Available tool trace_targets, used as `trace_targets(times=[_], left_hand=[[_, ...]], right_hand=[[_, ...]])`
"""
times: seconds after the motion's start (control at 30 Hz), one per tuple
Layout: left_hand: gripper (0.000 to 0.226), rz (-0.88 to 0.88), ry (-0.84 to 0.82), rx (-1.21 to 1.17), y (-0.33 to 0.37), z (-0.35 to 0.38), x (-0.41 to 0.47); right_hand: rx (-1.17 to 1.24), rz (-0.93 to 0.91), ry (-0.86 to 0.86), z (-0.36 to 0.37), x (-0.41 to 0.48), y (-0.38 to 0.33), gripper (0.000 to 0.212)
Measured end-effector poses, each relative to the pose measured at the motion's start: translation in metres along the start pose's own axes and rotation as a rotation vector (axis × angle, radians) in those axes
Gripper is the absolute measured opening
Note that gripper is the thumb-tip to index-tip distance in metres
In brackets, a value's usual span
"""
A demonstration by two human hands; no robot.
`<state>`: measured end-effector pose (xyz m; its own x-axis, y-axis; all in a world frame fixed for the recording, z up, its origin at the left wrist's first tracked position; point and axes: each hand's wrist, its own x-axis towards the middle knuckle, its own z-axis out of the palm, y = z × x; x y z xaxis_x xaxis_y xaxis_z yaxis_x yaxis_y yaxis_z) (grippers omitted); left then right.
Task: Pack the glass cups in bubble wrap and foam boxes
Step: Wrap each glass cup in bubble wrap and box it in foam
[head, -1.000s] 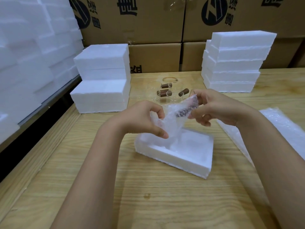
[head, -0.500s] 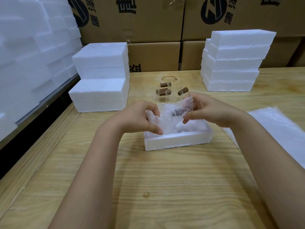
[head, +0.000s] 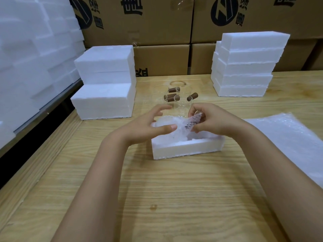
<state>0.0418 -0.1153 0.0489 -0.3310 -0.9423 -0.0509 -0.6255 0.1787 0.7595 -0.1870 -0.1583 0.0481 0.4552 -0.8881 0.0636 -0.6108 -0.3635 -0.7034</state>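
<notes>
Pinching wrapped cup (head: pixel 190 123), R grip (head: pixel 215 121)

wrapped cup (head: pixel 192 122) — tilted over open foam box (head: pixel 187 149) | bare cups (head: pixel 173 97) — behind

The pale wooden counter (head: pixel 166 198) carries an open foam box (head: pixel 187 149) at its middle, clear glass cups (head: pixel 172 98) at 12 o'clock, a stepped foam stack (head: pixel 104 100) at 10 o'clock, a tall foam stack (head: pixel 244 67) at 1 o'clock, and bubble wrap sheets (head: pixel 290 138) at 3 o'clock.

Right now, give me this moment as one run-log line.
state: wrapped cup partly in foam box | right hand: pinches its handle end | left hand: open, over wrapped cup | pending: bare glass cups behind box
</notes>
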Motion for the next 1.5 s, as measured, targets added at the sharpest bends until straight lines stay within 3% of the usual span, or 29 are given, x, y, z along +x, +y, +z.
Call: trace_targets(times=[0.07, 0.17, 0.23, 0.3, 0.47, 0.67, 0.87, 0.97, 1.07, 1.17, 1.27, 1.33, 1.43, 1.5], left_hand=[[0.058, 0.001, -0.048, -0.057, -0.006, 0.008, 0.003], [0.043, 0.023, -0.011, -0.118, -0.014, 0.014, 0.006], [0.038, 0.050, 0.020, -0.170, -0.017, 0.018, 0.007], [0.035, 0.074, 0.051, -0.235, -0.019, 0.021, 0.009], [0.025, 0.091, 0.129, -0.304, -0.022, 0.028, 0.010], [0.027, 0.105, 0.170, -0.337, -0.024, 0.032, 0.012], [0.034, 0.102, 0.289, -0.420, -0.023, 0.043, 0.016], [0.037, 0.102, 0.348, -0.450, -0.025, 0.047, 0.022], [0.045, 0.100, 0.392, -0.525, -0.026, 0.048, 0.027], [0.060, 0.084, 0.423, -0.602, -0.028, 0.049, 0.031], [0.057, 0.073, 0.440, -0.639, -0.034, 0.049, 0.033], [0.053, 0.069, 0.448, -0.657, -0.038, 0.049, 0.035], [0.056, 0.072, 0.440, -0.646, -0.042, 0.048, 0.037], [0.054, 0.084, 0.434, -0.667, -0.044, 0.047, 0.038]], right_hand=[[0.087, -0.006, -0.097, -0.007, -0.004, 0.000, 0.025], [0.255, 0.006, -0.202, -0.016, -0.009, -0.002, 0.039], [0.206, -0.025, -0.224, -0.012, -0.009, -0.003, 0.034], [0.158, -0.050, -0.199, -0.006, -0.007, -0.003, 0.025], [0.117, -0.039, -0.172, -0.001, -0.003, 0.001, 0.024], [0.086, -0.036, -0.101, 0.009, 0.000, 0.002, 0.035], [0.077, -0.042, -0.127, -0.002, -0.008, -0.004, 0.031], [0.153, -0.033, 0.073, -0.014, -0.008, -0.002, 0.031], [0.270, -0.002, 0.555, -0.023, 0.000, 0.004, 0.021], [-0.015, 0.121, 0.883, -0.040, 0.026, 0.018, 0.030], [-0.331, 0.266, 0.931, -0.068, 0.059, 0.031, 0.051], [-0.489, 0.260, 0.935, -0.090, 0.081, 0.036, 0.062], [-0.604, 0.215, 0.941, -0.123, 0.112, 0.041, 0.073], [-0.627, 0.300, 0.894, -0.141, 0.130, 0.043, 0.078]])
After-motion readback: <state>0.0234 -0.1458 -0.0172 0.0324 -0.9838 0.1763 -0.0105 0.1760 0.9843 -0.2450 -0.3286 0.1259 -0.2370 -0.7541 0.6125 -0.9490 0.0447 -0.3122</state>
